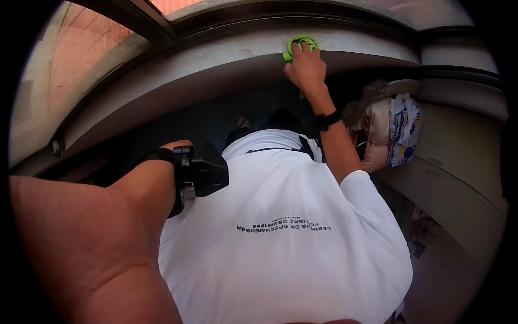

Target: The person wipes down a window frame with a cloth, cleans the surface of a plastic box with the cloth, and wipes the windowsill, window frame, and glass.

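Running across the upper part of the view, a pale sill (pixel 232 49) is seen below window glass (pixel 91 51) set in dark frames; a reddish surface is shown through the glass at the left. Deep shadow is cast over the floor below. At the right, stuffed bags (pixel 389 132), one printed in blue and white, are gathered beside a beige panel (pixel 450 129).

On the sill, a bright green cloth (pixel 295 44) is held bunched under the right hand (pixel 306 66); its fingers are bent and closed over the fabric, and a dark band (pixel 328 120) is worn at the wrist. The left hand (pixel 177 144) is mostly hidden behind a black device (pixel 208 170) strapped at the left wrist, so whether it is opened or clenched cannot be told.
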A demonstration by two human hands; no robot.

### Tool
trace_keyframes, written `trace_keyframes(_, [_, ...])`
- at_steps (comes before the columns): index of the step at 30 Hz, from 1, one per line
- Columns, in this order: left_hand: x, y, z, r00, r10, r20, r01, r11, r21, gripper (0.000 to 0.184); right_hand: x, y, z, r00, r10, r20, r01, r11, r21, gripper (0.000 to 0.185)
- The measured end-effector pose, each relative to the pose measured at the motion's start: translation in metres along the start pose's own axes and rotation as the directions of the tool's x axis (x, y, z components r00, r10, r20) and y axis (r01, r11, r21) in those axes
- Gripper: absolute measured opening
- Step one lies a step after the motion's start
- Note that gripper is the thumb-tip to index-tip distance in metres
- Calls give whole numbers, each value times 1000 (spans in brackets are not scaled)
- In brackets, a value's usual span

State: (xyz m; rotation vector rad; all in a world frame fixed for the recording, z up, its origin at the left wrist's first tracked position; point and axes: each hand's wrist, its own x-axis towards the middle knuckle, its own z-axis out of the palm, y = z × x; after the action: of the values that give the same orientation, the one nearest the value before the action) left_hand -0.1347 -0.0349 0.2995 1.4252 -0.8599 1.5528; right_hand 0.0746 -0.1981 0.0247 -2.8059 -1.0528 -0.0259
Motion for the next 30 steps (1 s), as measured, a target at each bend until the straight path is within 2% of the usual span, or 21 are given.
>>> trace_keyframes(2, [-6, -1, 8, 997, 58, -49, -59, 997, -39, 35, -10, -27, 20, 967, -183, -178, 184, 983, -14, 54])
trace_keyframes(3, [-7, -9, 13, 996, 45, -75, -50, 997, -59, 34, -14, -37, 20, 960, -216, -179, 223, 975, 19, 54])
trace_keyframes(5, [-8, -21, 21, 995, 33, -96, -44, 993, -111, 34, -16, -53, 21, 970, -216, -114, 222, 974, 44, 56])
trace_keyframes(8, [-5, -27, 22, 994, 68, -88, -81, 985, -151, 34, -11, -49, 15, 965, -184, -186, 212, 966, 149, 57])
trace_keyframes(11, [-6, -31, 25, 993, 58, -101, -75, 982, -176, 34, -22, -27, 4, 993, -92, -70, 104, 977, 188, 55])
trace_keyframes(14, [-8, -34, 26, 991, 39, -129, -63, 980, -188, 34, -14, 18, -5, 983, 180, -33, -175, 979, 108, 53])
trace_keyframes(17, [-5, -29, 20, 991, 52, -126, -72, 985, -158, 34, -13, 53, -8, 943, 332, -30, -331, 943, 34, 54])
trace_keyframes(21, [-1, -23, 14, 987, 58, -149, -78, 988, -135, 34, -15, 42, -8, 946, 324, 6, -325, 946, 7, 55])
trace_keyframes(23, [-3, -22, 12, 985, 65, -160, -88, 986, -139, 34, -15, 23, 2, 971, 221, -96, -221, 975, 11, 51])
trace_keyframes(28, [-1, -18, 14, 984, 60, -166, -80, 990, -115, 34, -11, -9, 7, 988, 102, -115, -94, 993, 69, 52])
trace_keyframes(30, [0, -16, 14, 984, 60, -166, -78, 991, -106, 34, -12, -8, 6, 989, 101, -111, -94, 993, 65, 52])
